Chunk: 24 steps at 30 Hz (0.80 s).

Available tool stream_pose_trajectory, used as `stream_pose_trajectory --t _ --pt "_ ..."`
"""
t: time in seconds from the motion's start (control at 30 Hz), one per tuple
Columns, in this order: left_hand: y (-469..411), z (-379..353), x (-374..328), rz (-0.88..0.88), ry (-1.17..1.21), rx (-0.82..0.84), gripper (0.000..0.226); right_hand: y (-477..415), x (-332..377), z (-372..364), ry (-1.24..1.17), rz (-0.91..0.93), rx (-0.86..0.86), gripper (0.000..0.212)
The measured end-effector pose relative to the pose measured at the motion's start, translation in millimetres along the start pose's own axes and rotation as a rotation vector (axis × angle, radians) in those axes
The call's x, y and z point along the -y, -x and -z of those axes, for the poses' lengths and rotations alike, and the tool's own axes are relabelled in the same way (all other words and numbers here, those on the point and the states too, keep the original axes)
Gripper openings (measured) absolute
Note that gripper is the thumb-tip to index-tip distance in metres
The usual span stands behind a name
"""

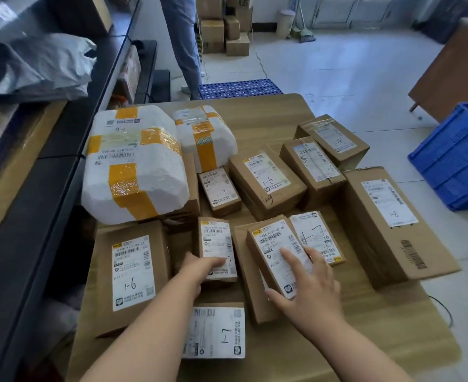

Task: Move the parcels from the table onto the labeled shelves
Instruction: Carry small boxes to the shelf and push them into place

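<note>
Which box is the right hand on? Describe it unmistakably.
On the wooden table, look near the front edge, right of centre. A small brown box lies slanted atop a flatter carton, gripped by the right hand. Only its label reads A130.
</note>
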State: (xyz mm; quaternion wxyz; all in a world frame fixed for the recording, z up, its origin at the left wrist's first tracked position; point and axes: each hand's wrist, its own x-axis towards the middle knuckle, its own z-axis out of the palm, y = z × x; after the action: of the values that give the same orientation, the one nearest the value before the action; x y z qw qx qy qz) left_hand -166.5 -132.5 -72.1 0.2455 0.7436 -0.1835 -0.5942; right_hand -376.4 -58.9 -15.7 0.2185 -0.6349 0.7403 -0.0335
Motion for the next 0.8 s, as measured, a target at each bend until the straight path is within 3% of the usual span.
stream_pose_trajectory --t 0.1,0.27,0.37,0.57,0.73,0.8 --pt "12.1 8.4 -1.3 -0.116 -0.091 -0.059 0.110 -0.9 -7.4 2.0 -0.126 -0.017 0.007 0.084" --pt "60.3 15.1 -5.3 -0.268 0.067 0.016 0.081 -4.9 -23.0 4.4 -0.411 -0.116 0.030 0.089" --pt "89.1 3.9 0.7 -0.333 0.014 0.024 0.083 -11.7 -34.1 10.5 -0.602 -0.201 0.131 0.080" --pt "129.9 -42.7 24.1 -0.288 0.000 0.041 0.074 -26.5 -63.6 23.9 -0.765 -0.244 0.333 0.058" --pt "154.4 -74.5 36.3 -0.287 0.093 -0.023 0.082 -33.0 -92.6 39.6 -0.928 -0.208 0.526 0.083" --pt "162.0 -82.8 41.0 -0.277 0.167 -0.048 0.078 -35.1 -102.6 46.3 -0.986 -0.172 0.605 0.081"
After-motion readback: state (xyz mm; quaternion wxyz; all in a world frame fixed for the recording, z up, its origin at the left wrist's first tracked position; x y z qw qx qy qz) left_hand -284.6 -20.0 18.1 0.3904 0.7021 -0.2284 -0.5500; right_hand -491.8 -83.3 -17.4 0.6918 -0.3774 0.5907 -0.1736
